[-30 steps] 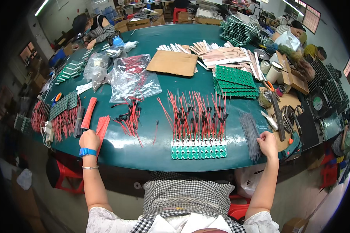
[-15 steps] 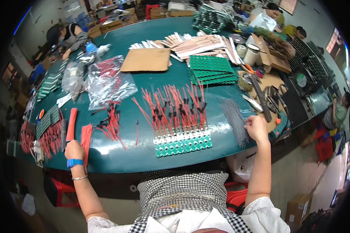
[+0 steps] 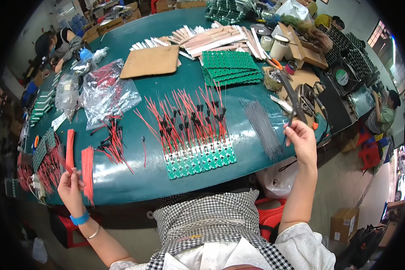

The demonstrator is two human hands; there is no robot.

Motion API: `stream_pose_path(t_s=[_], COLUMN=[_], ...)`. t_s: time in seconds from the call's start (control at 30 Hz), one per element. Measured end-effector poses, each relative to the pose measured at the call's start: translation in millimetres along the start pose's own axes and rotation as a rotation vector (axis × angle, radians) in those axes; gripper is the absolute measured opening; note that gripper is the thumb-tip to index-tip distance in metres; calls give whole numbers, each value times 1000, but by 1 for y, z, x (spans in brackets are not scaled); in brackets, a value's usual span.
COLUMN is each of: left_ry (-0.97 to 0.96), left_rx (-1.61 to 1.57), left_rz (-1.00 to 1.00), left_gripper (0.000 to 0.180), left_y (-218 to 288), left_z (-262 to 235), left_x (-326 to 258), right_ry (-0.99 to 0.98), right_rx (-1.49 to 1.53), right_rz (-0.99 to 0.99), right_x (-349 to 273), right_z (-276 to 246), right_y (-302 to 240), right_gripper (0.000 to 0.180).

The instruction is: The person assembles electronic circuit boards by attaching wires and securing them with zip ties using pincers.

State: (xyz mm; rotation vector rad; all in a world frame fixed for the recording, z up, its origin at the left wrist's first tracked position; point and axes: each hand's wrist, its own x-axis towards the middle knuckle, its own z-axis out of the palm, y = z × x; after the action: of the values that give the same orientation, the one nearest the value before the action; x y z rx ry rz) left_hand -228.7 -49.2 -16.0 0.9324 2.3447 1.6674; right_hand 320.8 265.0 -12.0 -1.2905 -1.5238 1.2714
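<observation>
Two hands worked at the green bench (image 3: pixel 166 85): the left hand (image 3: pixel 70 185) pinched a red wire (image 3: pixel 66 167), the right hand (image 3: pixel 301 140) pinched a grey wire (image 3: pixel 290 128).

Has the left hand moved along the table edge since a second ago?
Yes. The left hand has shifted leftward, away from the green board strip, and now touches the red wire bundle.

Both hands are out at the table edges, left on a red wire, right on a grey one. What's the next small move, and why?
Probably bring both hands in toward the row of green boards. The left hand pinches a red wire beside the red wire bundle; the right hand pinches a thin wire next to the grey wire bundle. Both hands are far from the boards.
</observation>
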Motion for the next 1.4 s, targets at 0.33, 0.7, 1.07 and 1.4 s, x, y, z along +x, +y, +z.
stream_pose_path(t_s=[0.33,0.7,1.07,1.4], left_ry=[-400,-494,-399,-374], left_rx=[-234,-85,-308,-206], left_rz=[-20,-50,-59,34], left_gripper=[11,11,6,8], left_y=[36,37,49,46], left_z=[170,175,210,210], left_x=[-92,-91,-108,-111], right_ry=[111,116,-371,-429], right_rx=[-178,28,166,43], right_rz=[-283,-201,-190,-312], right_x=[-14,-25,-36,-35], right_z=[93,112,203,226], right_y=[42,38,6,10], right_gripper=[6,10,9,9])
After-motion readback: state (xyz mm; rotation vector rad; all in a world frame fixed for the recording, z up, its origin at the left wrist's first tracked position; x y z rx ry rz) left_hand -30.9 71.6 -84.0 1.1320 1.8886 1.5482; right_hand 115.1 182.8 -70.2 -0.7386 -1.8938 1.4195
